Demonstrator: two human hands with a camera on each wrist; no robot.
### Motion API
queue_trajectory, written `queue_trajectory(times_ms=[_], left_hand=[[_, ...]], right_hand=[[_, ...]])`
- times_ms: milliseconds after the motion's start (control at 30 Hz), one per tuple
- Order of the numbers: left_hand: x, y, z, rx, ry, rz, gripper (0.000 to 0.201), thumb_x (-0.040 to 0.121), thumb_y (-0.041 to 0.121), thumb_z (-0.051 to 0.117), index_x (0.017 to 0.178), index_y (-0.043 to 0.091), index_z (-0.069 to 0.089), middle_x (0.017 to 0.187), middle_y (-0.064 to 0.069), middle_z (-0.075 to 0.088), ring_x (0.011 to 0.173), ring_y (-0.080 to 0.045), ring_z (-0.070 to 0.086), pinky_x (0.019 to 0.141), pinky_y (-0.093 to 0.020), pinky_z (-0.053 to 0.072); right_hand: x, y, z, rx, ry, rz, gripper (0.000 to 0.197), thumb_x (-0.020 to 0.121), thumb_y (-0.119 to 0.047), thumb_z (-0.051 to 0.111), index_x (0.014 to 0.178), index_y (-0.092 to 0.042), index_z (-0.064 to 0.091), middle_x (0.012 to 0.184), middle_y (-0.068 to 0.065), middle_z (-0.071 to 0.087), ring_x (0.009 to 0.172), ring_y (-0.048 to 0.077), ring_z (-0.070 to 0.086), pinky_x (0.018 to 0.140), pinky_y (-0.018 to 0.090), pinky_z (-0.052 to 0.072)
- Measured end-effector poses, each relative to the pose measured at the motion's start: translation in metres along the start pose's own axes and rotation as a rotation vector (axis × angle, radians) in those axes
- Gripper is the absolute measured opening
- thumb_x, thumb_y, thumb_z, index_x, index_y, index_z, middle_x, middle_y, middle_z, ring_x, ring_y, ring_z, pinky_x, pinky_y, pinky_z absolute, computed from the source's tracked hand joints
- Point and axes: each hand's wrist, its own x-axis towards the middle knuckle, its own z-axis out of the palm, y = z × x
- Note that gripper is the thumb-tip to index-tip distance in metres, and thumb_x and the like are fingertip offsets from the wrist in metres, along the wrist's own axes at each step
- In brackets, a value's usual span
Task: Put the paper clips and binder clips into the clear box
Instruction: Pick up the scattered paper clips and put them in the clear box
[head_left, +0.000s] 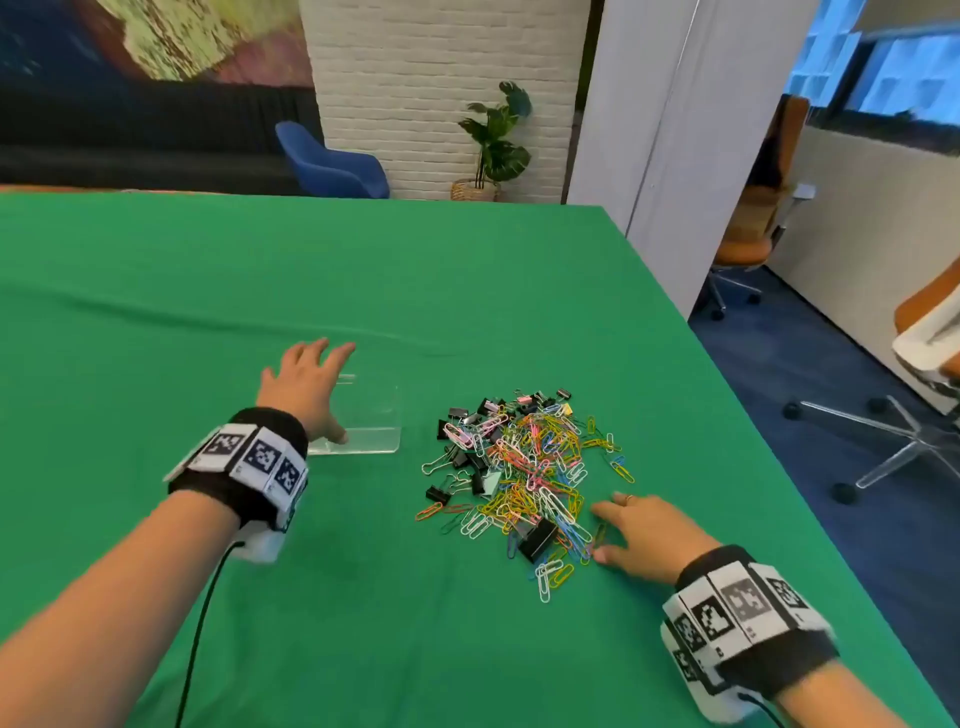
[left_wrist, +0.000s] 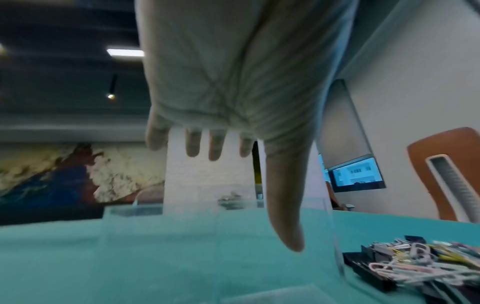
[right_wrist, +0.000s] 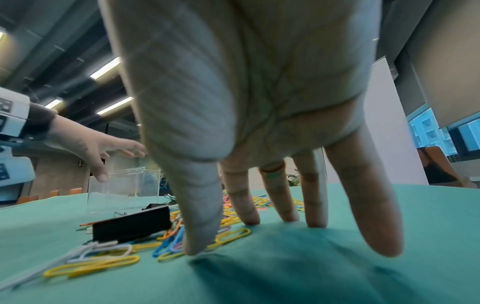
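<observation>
A heap of coloured paper clips and black binder clips (head_left: 524, 478) lies on the green cloth. Left of it stands the clear box (head_left: 371, 415), with nothing visible inside. My left hand (head_left: 319, 395) hovers over the box's left side with straight fingers, and its thumb hangs by the near wall. My right hand (head_left: 631, 535) is spread at the heap's near right edge, fingertips on the cloth. In the right wrist view its thumb (right_wrist: 197, 236) touches a yellow paper clip (right_wrist: 231, 236) beside a large black binder clip (right_wrist: 132, 225). Neither hand holds anything.
The green cloth-covered table (head_left: 363, 275) stretches far and left; its right edge (head_left: 779, 467) drops to blue carpet with office chairs (head_left: 924, 353). A blue chair (head_left: 332, 166) and a potted plant (head_left: 493, 145) stand beyond the far edge.
</observation>
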Motion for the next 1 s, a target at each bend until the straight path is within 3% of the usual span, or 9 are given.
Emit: queue_trajectory(times_ms=[167, 267, 400, 533, 600, 633, 767, 900, 1000], left_hand=[[0.011, 0.006, 0.013, -0.098, -0.126, -0.008, 0.081, 0.069, 0.037, 0.076, 0.137, 0.034, 0.033, 0.135, -0.007, 0.043, 0.127, -0.029, 0.038, 0.100, -0.057, 0.039], [0.012, 0.009, 0.020, -0.160, -0.128, 0.073, 0.081, 0.067, 0.042, 0.076, 0.137, 0.036, 0.034, 0.127, -0.010, 0.045, 0.121, -0.029, 0.039, 0.098, -0.055, 0.040], [0.011, 0.015, 0.019, -0.152, -0.125, 0.139, 0.080, 0.070, 0.047, 0.072, 0.138, 0.040, 0.031, 0.125, -0.006, 0.045, 0.117, -0.026, 0.038, 0.096, -0.049, 0.042], [0.005, 0.023, 0.018, -0.203, -0.145, 0.305, 0.082, 0.067, 0.053, 0.071, 0.137, 0.038, 0.033, 0.117, -0.001, 0.053, 0.108, -0.021, 0.044, 0.093, -0.035, 0.040], [0.000, 0.022, 0.018, -0.233, -0.149, 0.340, 0.090, 0.056, 0.068, 0.067, 0.136, 0.039, 0.035, 0.111, 0.003, 0.055, 0.104, -0.018, 0.046, 0.090, -0.032, 0.039], [-0.001, 0.021, 0.017, -0.239, -0.148, 0.344, 0.097, 0.048, 0.077, 0.057, 0.135, 0.040, 0.036, 0.109, 0.004, 0.056, 0.102, -0.016, 0.047, 0.088, -0.031, 0.039], [-0.001, 0.016, 0.018, -0.236, -0.132, 0.349, 0.120, 0.028, 0.099, 0.026, 0.134, 0.044, 0.035, 0.106, 0.010, 0.056, 0.096, -0.009, 0.044, 0.083, -0.029, 0.041], [-0.006, 0.018, 0.018, -0.249, -0.114, 0.337, 0.107, 0.036, 0.086, 0.040, 0.134, 0.042, 0.037, 0.110, 0.006, 0.059, 0.098, -0.012, 0.047, 0.085, -0.030, 0.041], [-0.012, 0.025, 0.018, -0.232, -0.103, 0.332, 0.104, 0.040, 0.082, 0.048, 0.136, 0.043, 0.035, 0.116, 0.006, 0.058, 0.105, -0.016, 0.051, 0.084, -0.031, 0.044]], right_hand=[[-0.001, 0.005, 0.004, 0.029, -0.028, -0.013, 0.059, 0.091, -0.047, 0.045, 0.144, -0.031, 0.025, 0.155, 0.003, 0.021, 0.138, 0.026, 0.028, 0.113, 0.039, 0.031], [0.006, 0.008, -0.011, 0.042, -0.056, -0.020, 0.054, 0.090, -0.048, 0.048, 0.138, -0.028, 0.037, 0.145, 0.003, 0.037, 0.131, 0.022, 0.039, 0.107, 0.037, 0.038], [0.043, -0.003, -0.038, 0.107, 0.138, -0.073, 0.048, 0.086, -0.040, 0.057, 0.130, -0.023, 0.046, 0.137, 0.002, 0.044, 0.123, 0.020, 0.047, 0.103, 0.037, 0.042], [0.086, -0.017, -0.042, 0.196, 0.076, -0.147, 0.096, 0.072, -0.060, 0.062, 0.147, -0.024, 0.015, 0.156, 0.006, 0.010, 0.142, 0.026, 0.018, 0.114, 0.048, 0.028], [0.095, -0.017, -0.040, 0.224, -0.007, -0.153, 0.120, 0.055, -0.082, 0.050, 0.148, -0.027, -0.003, 0.158, 0.003, -0.006, 0.145, 0.027, 0.003, 0.115, 0.054, 0.016], [0.098, -0.015, -0.039, 0.205, -0.029, -0.164, 0.119, 0.055, -0.084, 0.046, 0.147, -0.030, -0.006, 0.158, 0.002, -0.009, 0.146, 0.026, 0.000, 0.115, 0.057, 0.013], [0.096, -0.010, -0.031, 0.128, -0.022, -0.228, 0.087, 0.080, -0.058, 0.056, 0.147, -0.033, 0.006, 0.158, -0.001, 0.002, 0.144, 0.025, 0.010, 0.114, 0.054, 0.022], [0.082, 0.006, -0.021, 0.104, 0.007, -0.250, 0.080, 0.079, -0.047, 0.064, 0.144, -0.028, 0.021, 0.150, 0.004, 0.023, 0.134, 0.024, 0.027, 0.111, 0.042, 0.032], [0.073, 0.015, -0.018, 0.243, 0.064, -0.230, 0.094, 0.067, -0.058, 0.069, 0.142, -0.027, 0.023, 0.147, 0.005, 0.022, 0.134, 0.026, 0.027, 0.109, 0.045, 0.035]])
